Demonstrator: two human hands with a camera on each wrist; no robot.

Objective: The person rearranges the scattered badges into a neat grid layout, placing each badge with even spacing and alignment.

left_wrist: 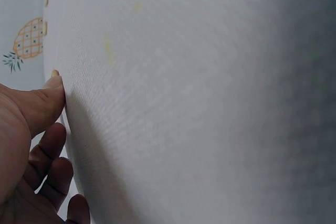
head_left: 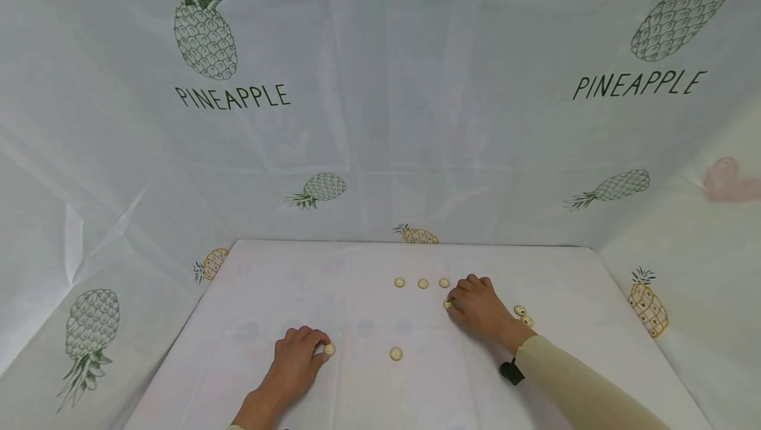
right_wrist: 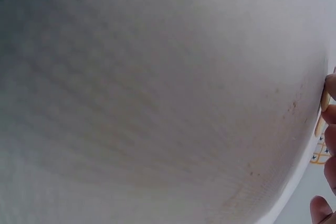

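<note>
At the front left of the table, my left hand [head_left: 295, 360] pinches a small round wooden button [head_left: 329, 349] by its edge, between thumb and forefinger. Only a sliver of that button [left_wrist: 55, 73] shows past the thumb in the left wrist view. My right hand [head_left: 480, 309], farther back and to the right, holds another pale button [head_left: 448, 304] at its fingertips, close to the tabletop. Just beyond it, three buttons lie in a row: a left one [head_left: 399, 282], a middle one [head_left: 423, 283] and a right one [head_left: 444, 282]. A single button [head_left: 396, 353] lies between the hands.
Beside my right wrist lie two more buttons, one [head_left: 520, 310] touching or overlapping the other [head_left: 527, 320]. A white cloth covers the table [head_left: 285, 285]. Pineapple-printed sheeting [head_left: 380, 119] rises behind it and along both sides. A black object [head_left: 511, 372] hangs at my right cuff.
</note>
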